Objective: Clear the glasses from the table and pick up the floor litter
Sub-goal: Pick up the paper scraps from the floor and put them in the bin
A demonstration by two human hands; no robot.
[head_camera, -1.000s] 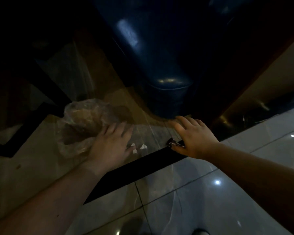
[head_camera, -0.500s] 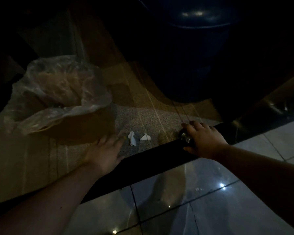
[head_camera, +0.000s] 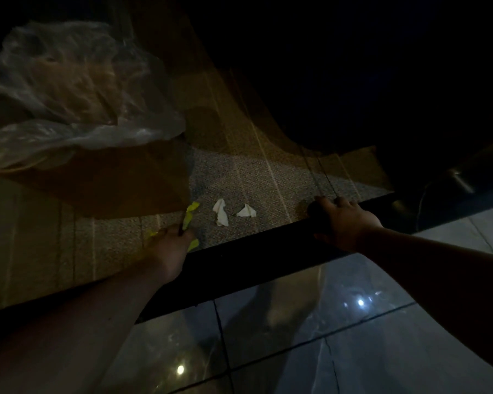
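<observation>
It is dim here, and the person is bent low over the floor with both bare arms stretched out. The left hand [head_camera: 172, 247] is down on the patterned carpet [head_camera: 268, 177], its grip closed around a scrap of yellow-green litter [head_camera: 190, 214]; one end of the scrap sticks up past the fingers toward 12 o'clock, and another bit shows at the hand's 3 o'clock edge. Just beyond that hand, toward 2 o'clock, two crumpled white paper scraps [head_camera: 221, 211] lie on the carpet, close to each other but apart, untouched by either hand.

The right hand [head_camera: 343, 220] rests at the carpet's edge, where a dark border strip [head_camera: 254, 251] runs between the carpet and the glossy grey floor tiles [head_camera: 310, 322]. Its fingers are curled downward over something dark and rounded at the hand's 9 o'clock side; in this light I cannot tell what that is, nor whether the grip is truly clenched on it.

A clear plastic bag [head_camera: 69, 89], loose and crumpled, fills the area at 10 o'clock from the left hand, and it throws a broad shadow on the carpet below it. Off at 1 o'clock a large dark shape [head_camera: 382, 81] stands on the carpet, too shadowed to make out. The tiles reflect small points of light near the person's forearms.
</observation>
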